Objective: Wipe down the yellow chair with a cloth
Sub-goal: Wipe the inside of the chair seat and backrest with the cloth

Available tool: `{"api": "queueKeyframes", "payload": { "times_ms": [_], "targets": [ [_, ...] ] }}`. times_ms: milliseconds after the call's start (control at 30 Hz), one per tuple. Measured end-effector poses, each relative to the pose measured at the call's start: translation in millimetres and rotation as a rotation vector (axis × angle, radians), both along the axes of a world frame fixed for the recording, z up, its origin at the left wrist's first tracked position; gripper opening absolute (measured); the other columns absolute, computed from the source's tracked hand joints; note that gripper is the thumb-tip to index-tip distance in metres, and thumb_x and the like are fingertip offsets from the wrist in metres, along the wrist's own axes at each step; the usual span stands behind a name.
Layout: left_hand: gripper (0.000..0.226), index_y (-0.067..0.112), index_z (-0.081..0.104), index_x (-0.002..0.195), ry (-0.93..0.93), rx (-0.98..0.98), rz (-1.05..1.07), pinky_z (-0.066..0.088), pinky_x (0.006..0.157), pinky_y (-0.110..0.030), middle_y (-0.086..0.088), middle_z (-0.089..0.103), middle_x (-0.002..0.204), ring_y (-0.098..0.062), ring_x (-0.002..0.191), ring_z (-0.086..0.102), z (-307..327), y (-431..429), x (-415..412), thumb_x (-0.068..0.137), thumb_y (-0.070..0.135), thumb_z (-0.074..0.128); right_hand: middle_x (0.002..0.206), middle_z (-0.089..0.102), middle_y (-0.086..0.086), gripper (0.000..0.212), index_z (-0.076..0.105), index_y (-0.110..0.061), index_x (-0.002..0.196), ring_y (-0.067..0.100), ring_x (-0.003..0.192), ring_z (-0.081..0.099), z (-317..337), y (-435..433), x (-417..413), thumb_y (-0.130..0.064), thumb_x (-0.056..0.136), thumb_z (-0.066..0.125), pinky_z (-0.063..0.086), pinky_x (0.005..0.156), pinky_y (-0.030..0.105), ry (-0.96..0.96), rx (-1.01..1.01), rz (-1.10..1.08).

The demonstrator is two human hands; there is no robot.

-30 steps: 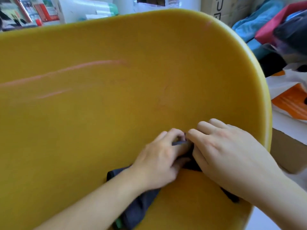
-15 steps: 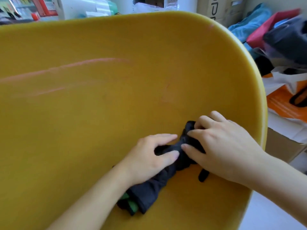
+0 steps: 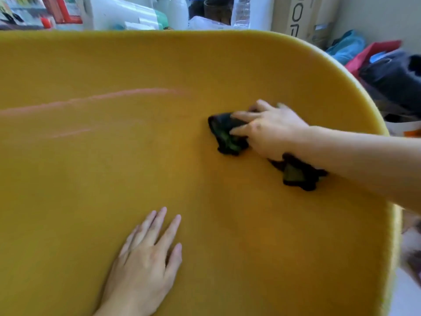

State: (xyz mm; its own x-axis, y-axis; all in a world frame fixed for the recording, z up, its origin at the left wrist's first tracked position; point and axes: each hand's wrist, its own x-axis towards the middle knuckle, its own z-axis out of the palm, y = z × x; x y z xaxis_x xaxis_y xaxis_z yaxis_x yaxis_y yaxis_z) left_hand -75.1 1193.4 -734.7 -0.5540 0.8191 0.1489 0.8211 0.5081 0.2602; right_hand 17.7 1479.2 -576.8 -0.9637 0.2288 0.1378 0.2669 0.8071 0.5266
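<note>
The yellow chair fills almost the whole head view, with a pinkish streak across its upper left. A dark cloth with green patches lies bunched on the chair's upper right part. My right hand presses down on it, fingers over the bunch, and one end of the cloth sticks out under my wrist. My left hand lies flat on the chair surface lower down, fingers spread, holding nothing.
Behind the chair's far rim stand white bottles and containers and a cardboard box. To the right, beyond the chair's edge, lies a heap of blue, red and dark bags and clothes.
My left hand has let go of the cloth and drawn back down onto the bare chair. My right hand has pushed the cloth up and away across the surface.
</note>
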Motion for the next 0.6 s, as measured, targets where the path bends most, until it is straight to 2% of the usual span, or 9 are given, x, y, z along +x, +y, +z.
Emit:
{"api": "queueKeyframes", "payload": {
  "times_ms": [67, 100, 167, 267, 300, 367, 467, 533, 600],
  "targets": [
    [0.057, 0.038, 0.038, 0.142, -0.004, -0.065, -0.003, 0.017, 0.106, -0.025, 0.008, 0.031, 0.153, -0.006, 0.140, 0.021, 4, 0, 4, 0.090, 0.054, 0.022, 0.151, 0.028, -0.007, 0.036, 0.047, -0.040, 0.130, 0.031, 0.123, 0.031, 9, 5, -10, -0.028, 0.096, 0.042, 0.037, 0.073, 0.039, 0.199, 0.012, -0.149],
    [0.060, 0.042, 0.029, 0.145, 0.004, -0.063, -0.009, 0.014, 0.110, -0.024, 0.011, 0.020, 0.156, -0.004, 0.143, 0.012, 4, 2, 5, 0.089, 0.058, 0.014, 0.149, 0.030, -0.003, 0.034, 0.049, -0.035, 0.128, 0.033, 0.120, 0.032, -1, -7, -12, -0.028, 0.096, 0.040, 0.037, 0.072, 0.039, 0.233, -0.045, -0.174],
    [0.066, 0.051, 0.011, 0.144, 0.029, -0.021, -0.022, 0.009, 0.114, -0.026, 0.016, -0.006, 0.156, 0.000, 0.141, -0.006, 6, 3, 5, 0.080, 0.062, -0.004, 0.143, 0.038, 0.000, 0.033, 0.051, -0.028, 0.128, 0.029, 0.114, 0.033, -44, -56, -9, -0.029, 0.098, 0.036, 0.039, 0.078, 0.039, 0.150, -0.237, -0.109],
    [0.061, 0.039, 0.052, 0.131, -0.047, -0.127, -0.005, 0.029, 0.108, -0.034, 0.007, 0.028, 0.154, -0.010, 0.141, 0.024, 14, -3, 9, 0.086, 0.056, 0.014, 0.140, 0.041, 0.000, 0.037, 0.046, -0.027, 0.134, 0.028, 0.111, 0.035, -90, -133, 3, -0.030, 0.100, 0.034, 0.043, 0.081, 0.038, -0.064, -0.417, 0.050],
    [0.061, 0.037, 0.055, 0.129, -0.051, -0.127, 0.012, 0.030, 0.108, -0.033, 0.007, 0.032, 0.153, -0.010, 0.141, 0.027, 15, -4, 9, 0.087, 0.056, 0.016, 0.142, 0.039, -0.001, 0.037, 0.045, -0.029, 0.135, 0.028, 0.114, 0.036, -87, -129, 5, -0.030, 0.100, 0.035, 0.042, 0.078, 0.036, -0.069, -0.412, 0.063],
    [0.072, 0.044, 0.031, 0.143, -0.020, -0.073, -0.003, 0.012, 0.113, -0.025, 0.014, 0.012, 0.157, -0.002, 0.142, 0.003, 11, -3, 8, 0.080, 0.061, 0.001, 0.149, 0.033, -0.005, 0.037, 0.045, -0.037, 0.134, 0.027, 0.123, 0.032, -59, -88, 6, -0.028, 0.099, 0.037, 0.037, 0.076, 0.035, -0.029, -0.287, 0.002],
    [0.079, 0.048, 0.002, 0.146, -0.016, -0.006, -0.014, -0.001, 0.113, -0.024, 0.019, -0.011, 0.154, 0.002, 0.139, -0.015, 8, -2, 6, 0.070, 0.062, -0.015, 0.156, 0.020, -0.004, 0.042, 0.042, -0.043, 0.136, 0.028, 0.136, 0.018, 11, -8, 26, -0.032, 0.096, 0.041, 0.033, 0.091, 0.044, 0.155, 0.003, -0.226],
    [0.075, 0.046, 0.011, 0.147, 0.031, -0.002, -0.006, 0.010, 0.114, -0.028, 0.017, 0.000, 0.156, -0.003, 0.145, 0.001, 6, -2, 8, 0.076, 0.061, -0.008, 0.157, 0.019, 0.000, 0.042, 0.045, -0.040, 0.135, 0.029, 0.139, 0.015, 36, 6, 32, -0.030, 0.094, 0.043, 0.030, 0.095, 0.049, 0.264, 0.088, -0.298],
    [0.066, 0.040, 0.034, 0.144, 0.032, -0.020, 0.021, 0.026, 0.110, -0.033, 0.011, 0.026, 0.154, -0.009, 0.142, 0.023, 7, -3, 11, 0.085, 0.058, 0.009, 0.155, 0.024, 0.001, 0.041, 0.047, -0.032, 0.134, 0.030, 0.136, 0.022, 21, -6, 27, -0.028, 0.093, 0.044, 0.033, 0.093, 0.049, 0.275, 0.019, -0.267]
  ]
}}
